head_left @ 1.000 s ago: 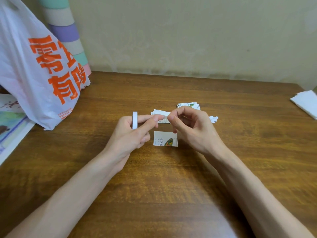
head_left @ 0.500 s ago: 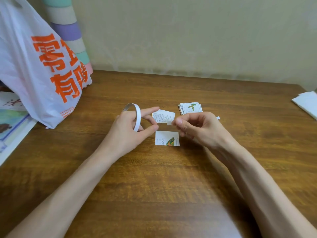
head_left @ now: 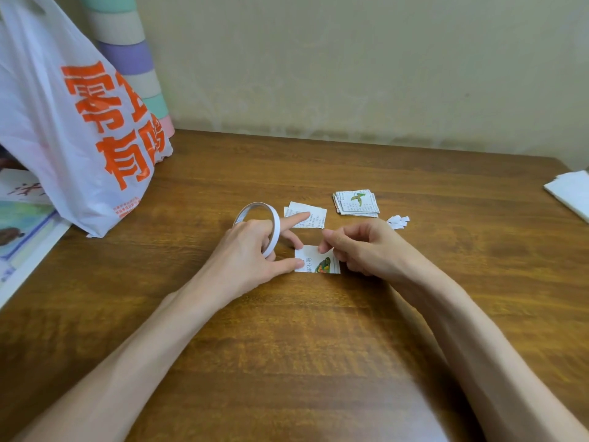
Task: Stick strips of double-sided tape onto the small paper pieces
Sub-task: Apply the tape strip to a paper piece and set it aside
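Observation:
A small printed paper piece (head_left: 317,261) with a green and orange picture lies on the wooden table (head_left: 318,346). My left hand (head_left: 251,253) has the white tape roll (head_left: 274,224) ringed over its fingers, and its thumb presses the paper's left edge. My right hand (head_left: 360,247) has curled fingers and pinches something small at the paper's top right corner; a tape strip there is too small to make out. Another paper piece (head_left: 314,215) lies just behind, with a stack of pieces (head_left: 357,202) further right.
A white plastic bag (head_left: 73,122) with orange lettering stands at the left, a striped roll (head_left: 127,52) behind it and printed sheets (head_left: 22,224) under it. Tiny white scraps (head_left: 398,221) lie right of the stack. White paper (head_left: 570,191) sits at the right table edge.
Both hands came down from mid-air to the paper piece on the table. The left thumb now presses its left edge and the right fingers have reached its top right corner.

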### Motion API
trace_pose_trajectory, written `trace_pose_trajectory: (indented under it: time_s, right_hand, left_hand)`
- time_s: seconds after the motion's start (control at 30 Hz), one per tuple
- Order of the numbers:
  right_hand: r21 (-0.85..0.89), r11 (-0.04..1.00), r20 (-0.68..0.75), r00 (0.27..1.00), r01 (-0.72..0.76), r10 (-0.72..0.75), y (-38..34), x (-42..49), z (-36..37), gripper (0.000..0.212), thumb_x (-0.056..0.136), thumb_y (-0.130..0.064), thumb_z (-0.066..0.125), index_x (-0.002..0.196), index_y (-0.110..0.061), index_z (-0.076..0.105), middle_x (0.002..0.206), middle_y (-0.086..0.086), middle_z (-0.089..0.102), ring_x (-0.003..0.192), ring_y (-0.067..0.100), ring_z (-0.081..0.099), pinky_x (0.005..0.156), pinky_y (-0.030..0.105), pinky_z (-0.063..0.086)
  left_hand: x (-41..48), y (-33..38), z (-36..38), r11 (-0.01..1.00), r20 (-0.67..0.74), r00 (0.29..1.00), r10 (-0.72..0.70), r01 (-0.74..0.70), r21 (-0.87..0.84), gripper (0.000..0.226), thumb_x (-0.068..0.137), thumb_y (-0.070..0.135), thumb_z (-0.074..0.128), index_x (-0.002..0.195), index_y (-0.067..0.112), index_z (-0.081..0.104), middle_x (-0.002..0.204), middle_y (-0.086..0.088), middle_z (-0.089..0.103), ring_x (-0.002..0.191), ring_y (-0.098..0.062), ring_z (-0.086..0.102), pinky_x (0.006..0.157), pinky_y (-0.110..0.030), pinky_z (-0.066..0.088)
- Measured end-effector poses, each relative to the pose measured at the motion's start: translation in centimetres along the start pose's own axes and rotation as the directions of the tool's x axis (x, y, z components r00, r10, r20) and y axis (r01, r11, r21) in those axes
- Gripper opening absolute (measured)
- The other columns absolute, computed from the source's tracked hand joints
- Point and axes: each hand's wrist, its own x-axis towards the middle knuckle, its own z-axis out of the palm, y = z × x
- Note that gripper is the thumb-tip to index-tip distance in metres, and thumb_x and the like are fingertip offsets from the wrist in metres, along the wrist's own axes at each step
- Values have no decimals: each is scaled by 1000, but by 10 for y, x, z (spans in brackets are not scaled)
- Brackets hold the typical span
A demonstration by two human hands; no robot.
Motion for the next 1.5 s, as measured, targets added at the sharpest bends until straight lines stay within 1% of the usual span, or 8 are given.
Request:
trace_pose_trajectory:
  time_s: [0.17, 0.3, 0.47, 0.7, 0.93, 1.13, 1.4, 1.5]
  right_hand:
    - [0, 998, 5, 998, -65, 65, 0, 0, -1, 35, 104, -34, 62, 91, -8, 81, 57, -6, 49, 42, 6, 36, 41, 12, 28]
    - [-33, 996, -2, 996, -86, 86, 0, 2, 1, 34, 104, -35, 63, 90, -10, 82, 54, -7, 49, 41, 6, 35, 41, 12, 29]
    - [-76, 992, -25, 995, -102, 101, 0, 5, 3, 34, 104, -34, 64, 86, -13, 83, 51, -10, 51, 44, 8, 39, 44, 14, 32]
    - [-138, 984, -71, 992, -110, 101, -1, 8, 9, 37, 103, -33, 63, 76, -15, 81, 51, -7, 57, 47, 13, 45, 47, 17, 37]
    - [-116, 986, -64, 992, -117, 110, -2, 5, 8, 36, 103, -32, 63, 79, -14, 82, 51, -7, 58, 43, 8, 45, 45, 14, 37]
    - [-123, 984, -69, 990, -129, 121, -5, 5, 8, 35, 103, -33, 64, 78, -16, 82, 51, -7, 59, 43, 8, 46, 45, 15, 38]
    - [-113, 981, -94, 984, -159, 149, -9, 3, 6, 33, 102, -31, 65, 81, -14, 83, 50, -6, 60, 38, 5, 44, 41, 13, 36]
    - [-85, 981, -81, 983, -172, 165, -10, 1, 4, 33, 102, -31, 64, 81, -13, 82, 51, -5, 60, 37, 7, 42, 40, 15, 34]
  left_hand:
    - [-1, -1, 1, 1000, 13, 1000, -11, 11, 20, 52, 81, 38, 88, 130, 43, 69, 61, 10, 66, 46, -8, 48, 72, -26, 49]
    - [-2, 5, 2, 999, 27, 999, -22, 21, 44, 56, 80, 40, 88, 132, 39, 68, 60, 30, 60, 48, -6, 48, 72, -22, 46]
    - [-1, 0, 2, 999, 12, 1000, -7, 7, 40, 57, 80, 43, 88, 133, 41, 67, 61, -2, 65, 47, -6, 47, 73, -23, 49]
    - [-2, 0, 3, 999, 17, 999, 31, -31, -9, 56, 81, 33, 89, 131, 43, 67, 64, -3, 67, 47, -9, 50, 85, -28, 57]
    - [1, -7, 7, 993, 49, 993, 111, -110, -40, 57, 85, 28, 86, 129, 57, 62, 70, -7, 71, 61, -26, 61, 98, -34, 55]
    - [-1, -1, 8, 984, 71, 981, 180, -180, -1, 61, 89, 21, 83, 140, 45, 61, 83, 42, 67, 58, -7, 52, 88, -27, 56]
    - [1, -1, 7, 984, 75, 982, 175, -177, 16, 59, 87, 24, 84, 138, 46, 62, 88, 42, 70, 57, -5, 54, 84, -26, 56]
    - [3, -1, 6, 987, 85, 985, 151, -155, 36, 54, 87, 28, 85, 133, 47, 65, 91, 43, 69, 67, -5, 61, 92, -24, 54]
